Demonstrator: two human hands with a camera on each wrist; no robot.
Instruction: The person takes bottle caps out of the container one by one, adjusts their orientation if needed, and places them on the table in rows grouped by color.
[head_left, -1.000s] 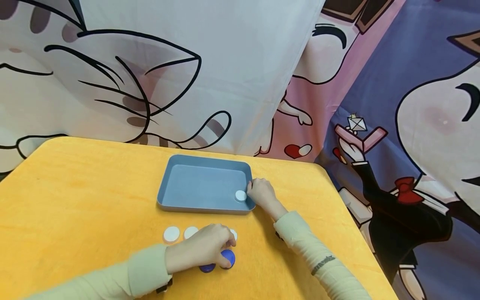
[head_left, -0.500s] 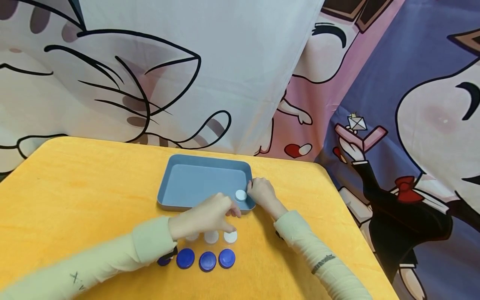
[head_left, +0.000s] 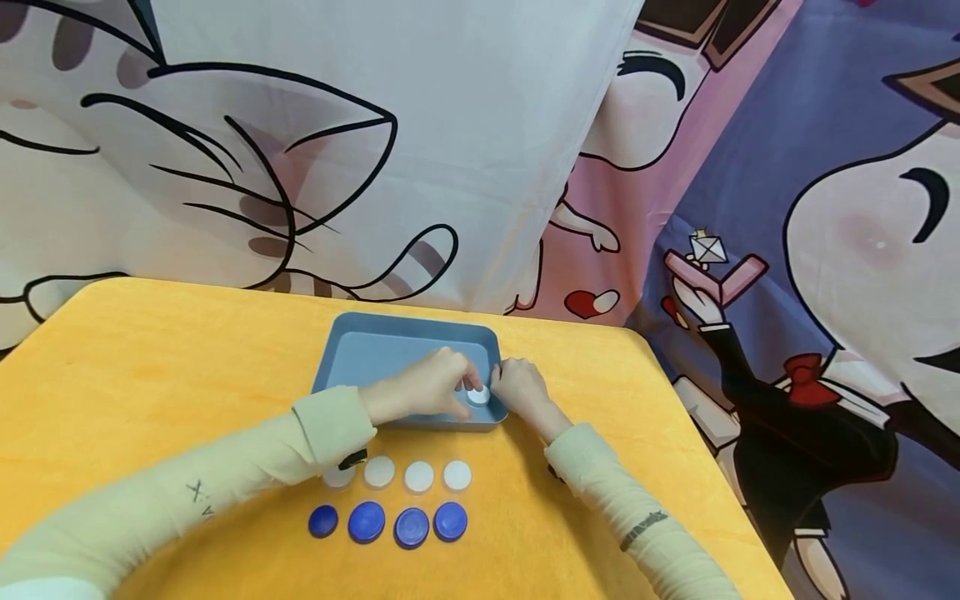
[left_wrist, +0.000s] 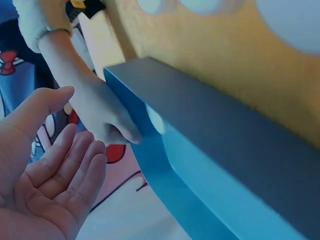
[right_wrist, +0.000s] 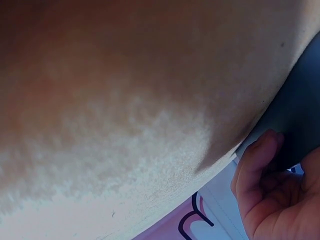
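My left hand (head_left: 435, 387) hovers over the front right part of a blue-grey tray (head_left: 352, 333), thumb and fingers apart and nothing between them. Close by its fingertips, a white round cap (head_left: 478, 396) lies inside the tray, partly covered in the head view. The left wrist view shows the bare palm and loosely bent fingers, with the white cap (left_wrist: 156, 120) beyond them. My right hand (head_left: 521, 385) grips the tray's right wall, thumb and fingers curled over the rim. In the right wrist view the fingers bend at the dark tray wall (right_wrist: 300, 110).
In front of the tray lies a row of several white caps (head_left: 418, 477), the leftmost partly under the left sleeve. Nearer still runs a row of several blue caps (head_left: 412, 527). A yellow cloth (head_left: 187, 350) covers the table; a printed curtain (head_left: 450, 125) hangs behind.
My left hand has left the rightmost blue cap and moved forward, across the white row, to over the tray. Both rows are now more fully visible. The right hand keeps its hold.
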